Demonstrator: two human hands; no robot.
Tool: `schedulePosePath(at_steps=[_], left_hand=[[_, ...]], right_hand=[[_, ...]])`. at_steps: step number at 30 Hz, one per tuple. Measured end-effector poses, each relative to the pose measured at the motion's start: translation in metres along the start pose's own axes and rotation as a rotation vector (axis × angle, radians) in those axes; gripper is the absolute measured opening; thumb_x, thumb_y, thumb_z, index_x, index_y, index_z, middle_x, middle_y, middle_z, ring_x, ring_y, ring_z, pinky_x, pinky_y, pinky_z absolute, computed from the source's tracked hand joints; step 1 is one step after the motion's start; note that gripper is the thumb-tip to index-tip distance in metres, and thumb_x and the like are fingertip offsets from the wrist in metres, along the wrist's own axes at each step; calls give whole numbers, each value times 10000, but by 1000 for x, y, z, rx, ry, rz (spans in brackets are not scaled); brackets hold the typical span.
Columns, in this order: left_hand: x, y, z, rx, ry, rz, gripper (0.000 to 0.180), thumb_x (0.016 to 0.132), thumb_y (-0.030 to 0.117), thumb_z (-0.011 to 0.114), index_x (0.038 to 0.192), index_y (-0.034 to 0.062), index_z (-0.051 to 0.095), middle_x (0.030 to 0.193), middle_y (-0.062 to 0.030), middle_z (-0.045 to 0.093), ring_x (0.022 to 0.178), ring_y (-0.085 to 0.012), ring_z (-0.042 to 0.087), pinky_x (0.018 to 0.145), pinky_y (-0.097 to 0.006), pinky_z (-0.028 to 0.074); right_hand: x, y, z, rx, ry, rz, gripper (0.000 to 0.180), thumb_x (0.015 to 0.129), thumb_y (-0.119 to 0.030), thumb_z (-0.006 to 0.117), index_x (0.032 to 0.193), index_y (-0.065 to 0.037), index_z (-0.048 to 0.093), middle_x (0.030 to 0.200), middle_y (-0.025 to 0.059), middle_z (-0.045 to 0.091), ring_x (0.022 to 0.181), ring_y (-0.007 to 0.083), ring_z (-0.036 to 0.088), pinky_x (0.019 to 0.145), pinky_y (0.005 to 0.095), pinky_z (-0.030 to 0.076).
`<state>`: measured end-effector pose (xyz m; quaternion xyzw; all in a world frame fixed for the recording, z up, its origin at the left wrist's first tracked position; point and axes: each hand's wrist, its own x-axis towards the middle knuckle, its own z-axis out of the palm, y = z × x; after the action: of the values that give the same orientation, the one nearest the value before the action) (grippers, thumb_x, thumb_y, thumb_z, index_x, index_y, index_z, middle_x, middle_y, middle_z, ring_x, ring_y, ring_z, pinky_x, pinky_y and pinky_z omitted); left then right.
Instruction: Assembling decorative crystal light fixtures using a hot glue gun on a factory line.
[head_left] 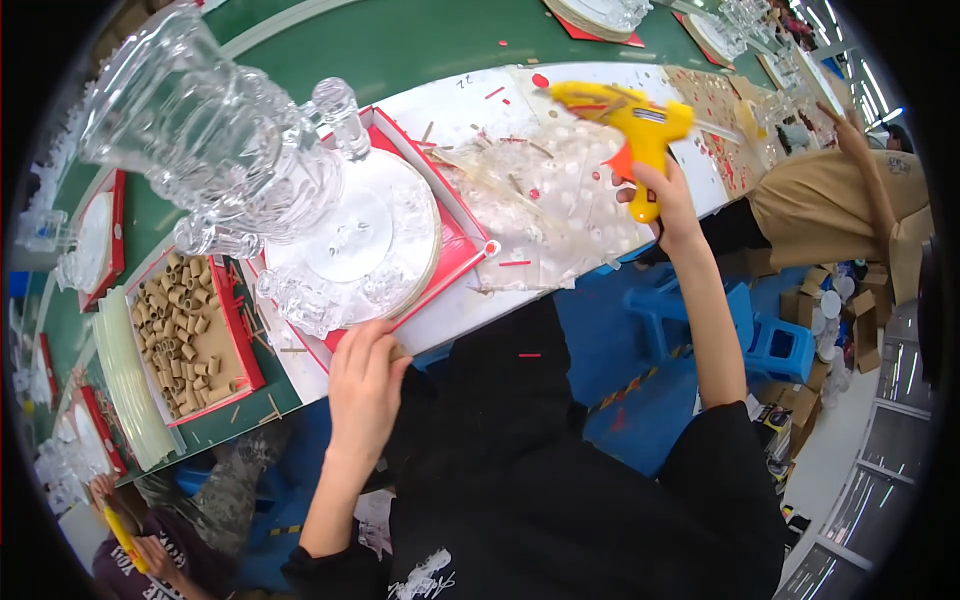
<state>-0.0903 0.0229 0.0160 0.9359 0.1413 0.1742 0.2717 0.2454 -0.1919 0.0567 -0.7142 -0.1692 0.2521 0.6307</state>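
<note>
My right hand (665,200) grips a yellow hot glue gun (640,125) by its handle, held up over the work surface. The gun's nozzle points left, and a pale glue stick (718,131) shows behind it. My left hand (362,385) is closed at the near edge of a red tray (462,228). Between its thumb and fingers a bit of a small brown cardboard tube (399,352) shows, mostly hidden. On the tray lies a round white board (405,205) carrying a tall clear piece (215,150) and smaller clear parts (305,300).
Left of the tray, a red-edged box (222,345) holds many small cardboard tubes. Beside it lie pale glue sticks (130,385). Scraps litter a plastic sheet (550,200). Blue stools (780,348) stand at right. Co-workers are at the lower left and right; one holds a yellow tool (122,535).
</note>
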Motion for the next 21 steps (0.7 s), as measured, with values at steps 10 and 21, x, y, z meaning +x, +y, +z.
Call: schedulePosePath(at_steps=[10, 21], left_hand=[[-23, -37, -47, -251, 1, -113, 206, 822, -14, 607, 1007, -3, 519, 979, -110, 602, 878, -203, 568, 781, -314, 453], [-3, 35, -12, -999, 249, -305, 270, 906, 3, 550, 1161, -84, 551, 1013, -138, 565, 870, -199, 609, 796, -303, 506]], right_hand=[[-80, -26, 11, 94, -249, -142, 521, 779, -191, 634, 1242, -20, 469, 1221, 216, 548, 1196, 316, 523, 965, 392, 449], [-134, -32, 54, 385, -460, 59, 381, 764, -288, 657, 1003, -32, 507, 758, 71, 537, 688, 194, 565, 668, 357, 478]])
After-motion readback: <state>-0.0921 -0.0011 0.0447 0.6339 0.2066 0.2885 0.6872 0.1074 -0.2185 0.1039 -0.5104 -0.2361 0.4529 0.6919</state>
